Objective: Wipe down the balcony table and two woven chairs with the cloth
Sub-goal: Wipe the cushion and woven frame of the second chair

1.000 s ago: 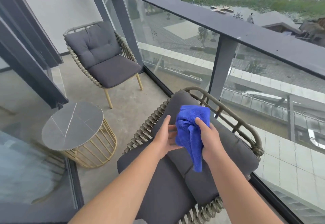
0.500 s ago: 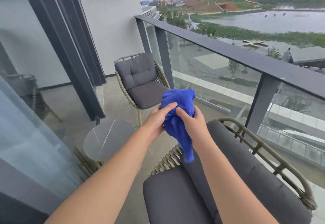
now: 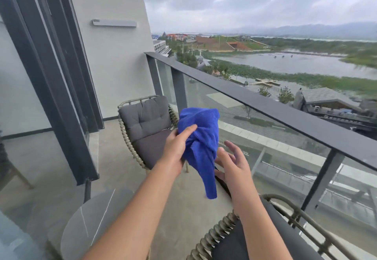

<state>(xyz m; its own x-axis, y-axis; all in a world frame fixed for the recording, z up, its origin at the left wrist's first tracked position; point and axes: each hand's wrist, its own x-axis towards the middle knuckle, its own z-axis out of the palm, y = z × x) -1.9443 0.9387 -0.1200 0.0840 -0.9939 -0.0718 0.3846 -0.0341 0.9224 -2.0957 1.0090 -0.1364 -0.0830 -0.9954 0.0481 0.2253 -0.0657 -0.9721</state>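
We hold the blue cloth (image 3: 201,137) up in mid-air at chest level, above the balcony floor and between the two chairs. Our left hand (image 3: 176,148) grips the bunched cloth, fingers curled into the fabric with the forefinger extended across its front. The loose tail of the cloth hangs straight down below the hand. Our right hand (image 3: 232,163) sits just beside the cloth with fingers spread and relaxed, gripping nothing; we cannot tell whether the thumb touches the fabric. The far woven chair (image 3: 144,129) stands against the glass railing (image 3: 265,106), carrying grey cushions. The near woven chair (image 3: 285,225) lies below our right forearm. The round marble-topped table (image 3: 91,223) stands at lower left.
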